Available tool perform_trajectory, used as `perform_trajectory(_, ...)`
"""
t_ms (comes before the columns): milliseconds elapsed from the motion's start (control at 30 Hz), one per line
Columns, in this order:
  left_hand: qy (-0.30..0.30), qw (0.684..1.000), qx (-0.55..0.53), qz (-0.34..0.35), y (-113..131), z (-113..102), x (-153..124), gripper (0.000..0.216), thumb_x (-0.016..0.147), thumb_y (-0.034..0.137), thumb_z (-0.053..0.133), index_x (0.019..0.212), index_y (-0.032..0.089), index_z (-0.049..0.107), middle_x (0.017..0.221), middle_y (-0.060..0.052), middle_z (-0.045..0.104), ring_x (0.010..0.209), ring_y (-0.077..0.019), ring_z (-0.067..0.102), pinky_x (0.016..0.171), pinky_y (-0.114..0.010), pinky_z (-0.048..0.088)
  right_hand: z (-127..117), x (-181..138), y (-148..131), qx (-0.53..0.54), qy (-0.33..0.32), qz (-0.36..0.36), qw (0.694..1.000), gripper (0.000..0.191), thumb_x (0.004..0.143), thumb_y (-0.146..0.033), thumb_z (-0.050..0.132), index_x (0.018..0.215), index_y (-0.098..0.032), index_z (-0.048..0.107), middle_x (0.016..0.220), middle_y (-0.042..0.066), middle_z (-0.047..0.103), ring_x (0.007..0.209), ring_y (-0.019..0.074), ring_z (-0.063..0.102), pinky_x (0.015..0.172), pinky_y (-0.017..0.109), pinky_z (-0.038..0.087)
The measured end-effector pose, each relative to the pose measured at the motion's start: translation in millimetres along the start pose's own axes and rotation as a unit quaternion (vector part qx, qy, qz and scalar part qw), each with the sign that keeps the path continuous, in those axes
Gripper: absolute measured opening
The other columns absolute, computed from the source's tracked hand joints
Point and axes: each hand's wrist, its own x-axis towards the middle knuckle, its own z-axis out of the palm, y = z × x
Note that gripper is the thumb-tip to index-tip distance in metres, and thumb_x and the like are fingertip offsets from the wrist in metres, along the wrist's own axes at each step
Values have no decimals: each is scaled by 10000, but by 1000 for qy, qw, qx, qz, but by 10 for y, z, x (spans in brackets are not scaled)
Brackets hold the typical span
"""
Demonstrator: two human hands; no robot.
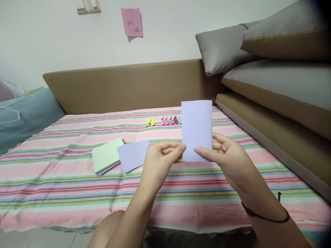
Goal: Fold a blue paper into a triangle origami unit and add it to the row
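Note:
A lavender sheet of paper point(197, 127) is held upright in front of me, its right edge slightly curved as if folded over. My left hand point(165, 155) pinches its lower left edge between thumb and fingers. On the lower right, my right hand point(223, 151) grips it, thumb across the front and fingers behind. To the left lie a few loose lavender sheets point(134, 155), partly behind my left hand. Beside them is a stack of paper point(107, 155) with a light green sheet on top.
Small folded paper figures in pink, purple, red and blue point(171, 120) stand in a row at the back, partly hidden by the sheet. Two yellow-green ones point(150, 122) stand left of them. Grey cushions point(279, 79) pile up on the right. A striped cloth point(77, 193) covers the surface.

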Motion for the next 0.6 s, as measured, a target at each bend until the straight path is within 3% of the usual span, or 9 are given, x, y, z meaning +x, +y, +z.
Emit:
perform_trajectory(267,-26,998,-27,-50,23,28,-6,271,625,334,787,751,108,708,710,-66,711,660,-193,700,640,-255,571,-8,11,1,-18,17,-6,1000,475,663,-323,765,1088,-208,586,978,77,734,881,269,699,794,389,563)
perform_trajectory(600,-45,997,-31,-48,22,25,13,253,644,337,777,760,119,726,736,-64,722,661,-189,706,641,-239,577,-8,10,-6,-16,16,-6,1000,479,658,-322,764,1093,-216,592,984,65,734,889,258,698,801,365,557)
